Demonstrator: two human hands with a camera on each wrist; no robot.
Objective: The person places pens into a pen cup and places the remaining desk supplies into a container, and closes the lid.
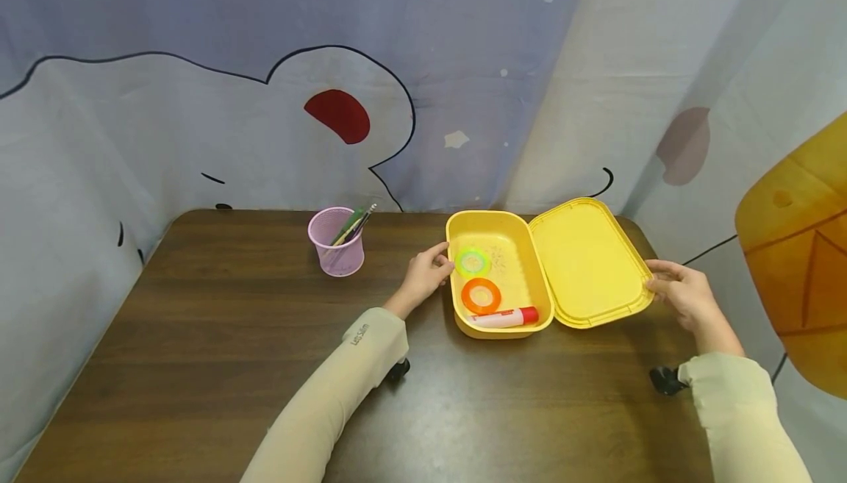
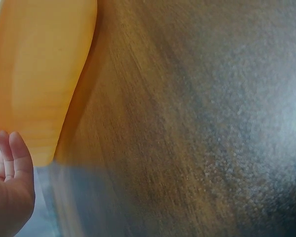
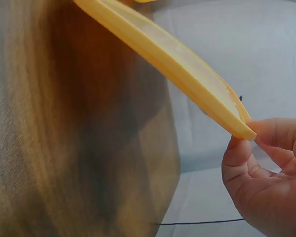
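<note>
An uncovered yellow plastic box (image 1: 544, 284) stands on the table. Inside lie a green tape roll (image 1: 486, 266), an orange tape roll (image 1: 495, 299) and, along the near wall, a white glue stick (image 1: 496, 319) with a red cap. My left hand (image 1: 426, 273) holds the box's left rim, with fingertips against its outer wall in the left wrist view. Pinched between thumb and fingers of my right hand (image 1: 691, 299) is the outer edge of the yellow lid (image 1: 589, 262). The lid slants above the table, inner face up, its other edge beside the box's right rim.
A pink mesh pen cup (image 1: 342, 259) holding a few pens (image 1: 357, 227) stands at the back, left of the box. The dark wooden table (image 1: 218, 336) ends near a patterned curtain (image 1: 463, 86) behind and on the right.
</note>
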